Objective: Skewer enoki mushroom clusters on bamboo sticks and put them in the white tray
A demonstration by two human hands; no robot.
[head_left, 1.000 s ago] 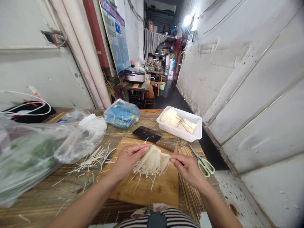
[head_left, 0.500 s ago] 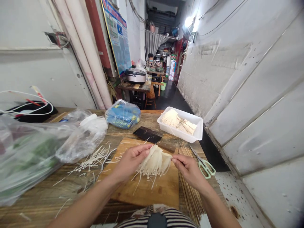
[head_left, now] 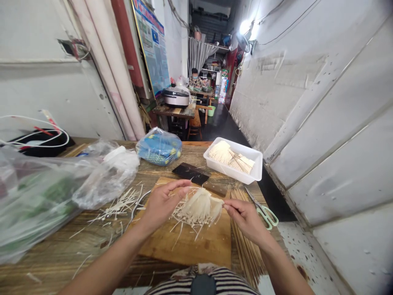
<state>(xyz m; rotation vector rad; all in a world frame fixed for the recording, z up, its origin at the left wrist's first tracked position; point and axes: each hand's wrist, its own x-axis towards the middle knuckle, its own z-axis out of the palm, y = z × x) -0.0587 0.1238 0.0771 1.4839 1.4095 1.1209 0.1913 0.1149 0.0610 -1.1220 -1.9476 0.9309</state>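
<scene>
My right hand (head_left: 242, 213) pinches the right end of a fanned bunch of enoki mushrooms (head_left: 199, 207), whose caps hang toward me over the wooden cutting board (head_left: 196, 250). Whether a skewer runs through the bunch I cannot make out. Just left of it my left hand (head_left: 164, 203) is open, thumb and forefinger apart, near the bunch's upper left edge. Behind the hands a cleaver with a dark blade (head_left: 190, 173) lies across the board's far edge. Bamboo skewers (head_left: 247, 250) lie along the board's right side, under my right wrist.
A white plastic tub (head_left: 258, 164) holds enoki and skewers at the back right. Green-handled scissors (head_left: 267, 217) lie near the right edge. Loose enoki strands (head_left: 123, 203), plastic bags (head_left: 39, 205) and a bagged blue item (head_left: 159, 146) occupy the left and back.
My left hand has drawn back left from the enoki bunch, and its thumb and forefinger have parted. More strands show on the bunch's left side. My right hand keeps its grip.
</scene>
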